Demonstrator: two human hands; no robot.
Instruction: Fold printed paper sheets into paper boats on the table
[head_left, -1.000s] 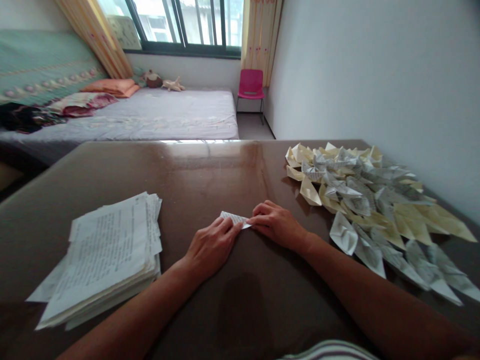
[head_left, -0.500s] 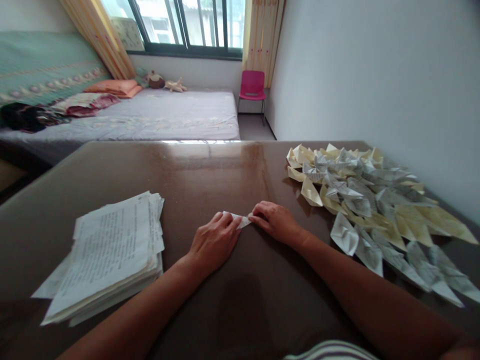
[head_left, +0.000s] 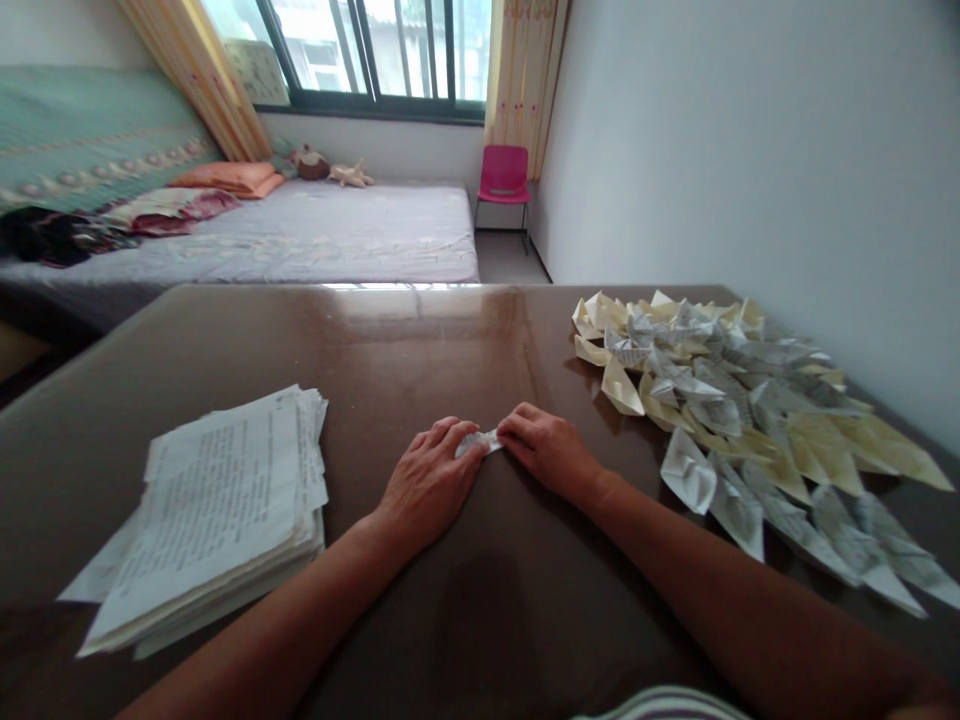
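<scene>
A small folded piece of printed paper (head_left: 480, 441) lies on the brown table (head_left: 420, 340) between my two hands. My left hand (head_left: 427, 480) rests palm down with its fingers pressing over the left part of the paper. My right hand (head_left: 546, 447) is curled, its fingertips pinching the paper's right end. Most of the paper is hidden under my fingers.
A thick stack of printed sheets (head_left: 217, 510) sits at the left of the table. A large heap of folded paper boats (head_left: 735, 400) covers the right side by the white wall. Beyond the table stand a bed (head_left: 300, 235) and a pink chair (head_left: 504, 175).
My left hand has slid forward over the paper, covering more of it, so less of the folded piece shows. My right hand has stayed nearly in place.
</scene>
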